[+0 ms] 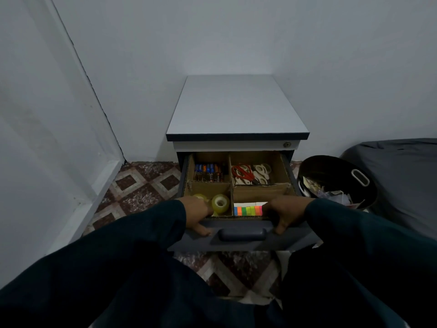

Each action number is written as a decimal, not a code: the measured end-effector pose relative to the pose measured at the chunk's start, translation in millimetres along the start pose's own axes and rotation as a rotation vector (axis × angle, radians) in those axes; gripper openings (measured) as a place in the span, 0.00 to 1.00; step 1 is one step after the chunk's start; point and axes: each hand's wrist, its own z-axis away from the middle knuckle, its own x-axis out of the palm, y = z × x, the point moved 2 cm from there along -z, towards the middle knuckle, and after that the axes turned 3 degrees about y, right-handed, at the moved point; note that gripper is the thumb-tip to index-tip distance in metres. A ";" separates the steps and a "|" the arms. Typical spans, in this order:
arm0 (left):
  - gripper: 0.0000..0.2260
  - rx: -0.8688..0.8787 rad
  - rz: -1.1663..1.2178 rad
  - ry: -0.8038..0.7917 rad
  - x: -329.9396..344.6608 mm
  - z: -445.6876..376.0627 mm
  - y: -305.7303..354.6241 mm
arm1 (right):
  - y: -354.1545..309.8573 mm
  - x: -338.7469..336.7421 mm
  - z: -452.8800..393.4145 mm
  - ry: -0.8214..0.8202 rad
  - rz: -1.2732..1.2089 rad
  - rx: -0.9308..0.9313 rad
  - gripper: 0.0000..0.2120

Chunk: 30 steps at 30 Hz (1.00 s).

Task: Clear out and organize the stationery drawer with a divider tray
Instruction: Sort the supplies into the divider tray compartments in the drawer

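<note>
A person's left hand [197, 215] and right hand [287, 213] grip the front edge of an open drawer [241, 237] at centre frame, fingers curled over it and thumbs on its face. Inside, a cardboard divider tray [257, 191] holds batteries [209, 172] upper left, scissors [251, 174] upper right, tape rolls [220, 203] lower left, coloured sticky tabs [248, 210] lower right. A black bin [331, 166] stands right.

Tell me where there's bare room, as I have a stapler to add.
The cabinet top is bare. In the divider tray, cardboard shows behind the sticky flags. Crowded: the batteries, the scissors, and the tape rolls beside the left hand. The right hand grips the drawer front.
</note>
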 end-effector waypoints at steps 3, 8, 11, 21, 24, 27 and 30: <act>0.21 -0.049 0.037 0.021 -0.2 -8.8 -13.4 | 11.2 -7.1 -6.0 0.095 -0.012 0.011 0.21; 0.26 -0.225 0.094 0.169 -0.4 -13.5 -34.8 | 39.3 -15.3 -11.3 0.334 -0.037 0.174 0.24; 0.37 -0.453 0.120 0.542 5.6 -17.7 -48.3 | 56.5 -17.4 -13.1 0.686 0.160 0.370 0.37; 0.69 -1.243 1.087 0.917 32.7 -58.9 -101.9 | 94.0 -13.4 -61.6 1.226 -0.964 0.793 0.68; 0.67 -1.222 1.238 0.963 31.1 -76.8 -113.1 | 106.7 -17.8 -84.6 1.156 -1.132 0.787 0.66; 0.66 -1.197 1.298 1.016 26.8 -90.9 -125.7 | 123.1 -26.8 -101.6 1.179 -1.160 0.722 0.65; 0.66 -1.154 1.337 0.988 30.6 -105.7 -141.6 | 132.4 -34.9 -116.5 1.220 -1.159 0.651 0.65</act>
